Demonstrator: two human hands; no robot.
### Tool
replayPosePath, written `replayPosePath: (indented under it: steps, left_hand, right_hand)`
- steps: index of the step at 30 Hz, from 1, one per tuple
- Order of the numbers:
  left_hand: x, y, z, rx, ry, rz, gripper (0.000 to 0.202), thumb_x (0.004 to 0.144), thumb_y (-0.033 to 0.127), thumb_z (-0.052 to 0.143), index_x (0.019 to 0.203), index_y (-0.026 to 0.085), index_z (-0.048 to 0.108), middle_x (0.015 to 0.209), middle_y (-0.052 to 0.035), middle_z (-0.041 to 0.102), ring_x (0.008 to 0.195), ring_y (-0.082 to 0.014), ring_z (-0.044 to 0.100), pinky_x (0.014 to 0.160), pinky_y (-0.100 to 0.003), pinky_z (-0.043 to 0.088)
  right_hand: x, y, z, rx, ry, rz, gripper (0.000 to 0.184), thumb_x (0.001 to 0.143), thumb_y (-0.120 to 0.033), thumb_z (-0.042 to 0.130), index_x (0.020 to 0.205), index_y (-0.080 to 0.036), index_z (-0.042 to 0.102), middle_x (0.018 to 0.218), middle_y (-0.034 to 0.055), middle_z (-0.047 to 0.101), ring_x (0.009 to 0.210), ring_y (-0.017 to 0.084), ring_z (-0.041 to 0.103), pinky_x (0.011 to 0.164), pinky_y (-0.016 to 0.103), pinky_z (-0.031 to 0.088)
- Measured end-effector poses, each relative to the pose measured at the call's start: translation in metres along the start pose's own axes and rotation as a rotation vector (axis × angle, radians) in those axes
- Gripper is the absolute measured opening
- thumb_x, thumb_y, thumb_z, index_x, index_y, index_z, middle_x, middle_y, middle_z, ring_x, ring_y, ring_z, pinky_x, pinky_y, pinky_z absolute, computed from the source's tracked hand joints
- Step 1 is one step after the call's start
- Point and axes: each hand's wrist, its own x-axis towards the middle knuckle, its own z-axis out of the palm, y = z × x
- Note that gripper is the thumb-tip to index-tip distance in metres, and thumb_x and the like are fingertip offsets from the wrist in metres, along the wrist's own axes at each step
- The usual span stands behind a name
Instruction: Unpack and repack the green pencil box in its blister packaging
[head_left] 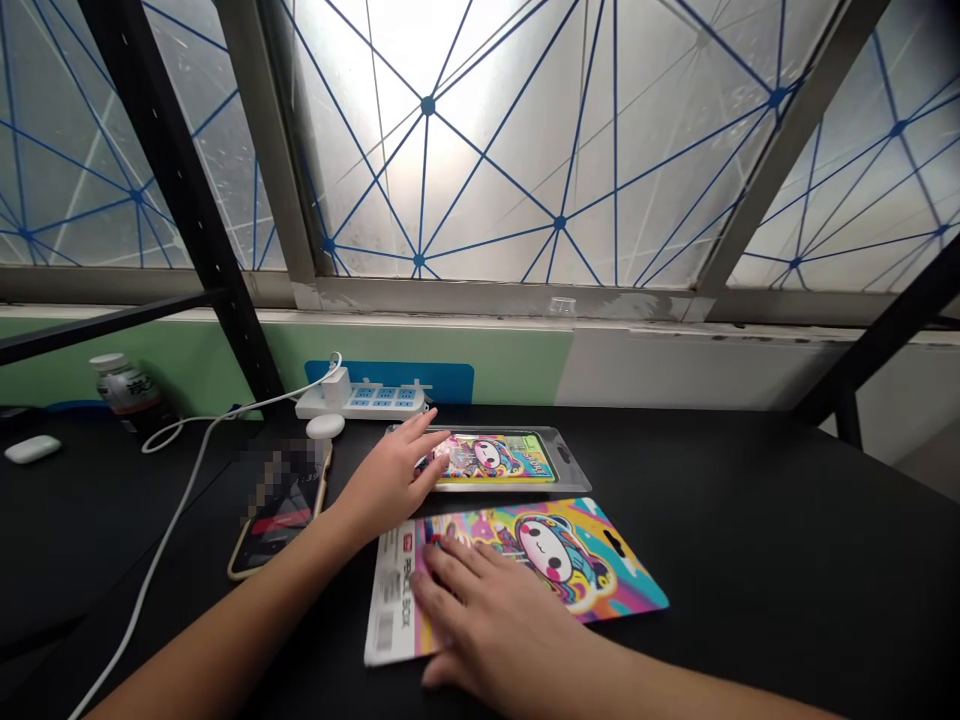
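Observation:
A colourful printed backing card (pixel 630 585) with a cartoon character and the words "pencil box" lies flat on the black desk. My right hand (pixel 487 610) rests palm down over its left half, fingers stretched out. Behind the card lies a clear plastic blister package (pixel 570 470), with a brightly printed pencil box (pixel 517 457) showing inside it. My left hand (pixel 401 465) reaches over the package's left end, fingers spread, fingertips at the printed box. Whether they press on it I cannot tell. Part of the package's left end is hidden by this hand.
A phone (pixel 281 525) lies left of my left forearm, near a small white case (pixel 325 427). A white power strip (pixel 375 400) with a white cable (pixel 180 510) stands by the wall. Further left are a dark bottle (pixel 131 395) and a white mouse-like object (pixel 32 449). Black metal posts (pixel 180 190) flank the desk.

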Motion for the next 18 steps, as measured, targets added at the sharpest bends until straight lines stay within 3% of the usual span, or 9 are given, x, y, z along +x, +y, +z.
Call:
replayPosePath:
  steps: [4, 8, 12, 15, 18]
  left_hand:
    - [0.000, -0.015, 0.001, 0.115, -0.177, -0.034, 0.049, 0.102, 0.047, 0.041, 0.143, 0.024, 0.053, 0.157, -0.0129, 0.038, 0.149, -0.0343, 0.025, 0.115, -0.058, 0.027]
    - [-0.001, -0.020, 0.004, 0.152, -0.238, -0.044, 0.051, 0.103, 0.050, 0.034, 0.148, 0.029, 0.045, 0.159, -0.0105, 0.036, 0.149, -0.0344, 0.024, 0.115, -0.057, 0.026]
    - [-0.001, -0.017, 0.005, 0.189, -0.254, -0.056, 0.054, 0.103, 0.053, 0.032, 0.150, 0.028, 0.041, 0.160, -0.0108, 0.033, 0.149, -0.0361, 0.023, 0.115, -0.057, 0.025]
    - [-0.001, -0.016, 0.005, 0.198, -0.281, -0.054, 0.060, 0.101, 0.059, 0.034, 0.152, 0.028, 0.038, 0.162, -0.0105, 0.029, 0.149, -0.0367, 0.021, 0.116, -0.057, 0.023]
    - [-0.002, -0.018, 0.005, 0.197, -0.287, -0.044, 0.067, 0.098, 0.064, 0.039, 0.154, 0.028, 0.034, 0.163, -0.0101, 0.026, 0.150, -0.0366, 0.019, 0.118, -0.055, 0.021]
  right_hand:
    - [0.027, 0.017, -0.009, 0.187, -0.084, 0.133, 0.054, 0.100, -0.055, 0.043, 0.140, -0.020, 0.054, 0.145, 0.0115, 0.055, 0.139, 0.028, 0.043, 0.117, 0.044, 0.032]
    - [0.032, 0.031, -0.016, 0.364, -0.141, 0.144, 0.048, 0.100, -0.046, 0.046, 0.143, -0.026, 0.051, 0.153, 0.0069, 0.047, 0.145, 0.025, 0.034, 0.122, 0.043, 0.021]
    - [0.029, 0.046, -0.016, 0.462, -0.195, 0.075, 0.050, 0.099, -0.045, 0.050, 0.146, -0.026, 0.049, 0.159, 0.0074, 0.037, 0.148, 0.026, 0.026, 0.122, 0.044, 0.019]
    - [0.028, 0.057, -0.015, 0.433, -0.178, -0.001, 0.046, 0.100, -0.043, 0.049, 0.142, -0.024, 0.053, 0.157, 0.0076, 0.040, 0.148, 0.024, 0.029, 0.122, 0.041, 0.022]
    - [0.028, 0.064, -0.010, 0.354, -0.121, -0.086, 0.043, 0.102, -0.041, 0.047, 0.139, -0.020, 0.056, 0.145, 0.0073, 0.056, 0.146, 0.021, 0.033, 0.122, 0.035, 0.024]
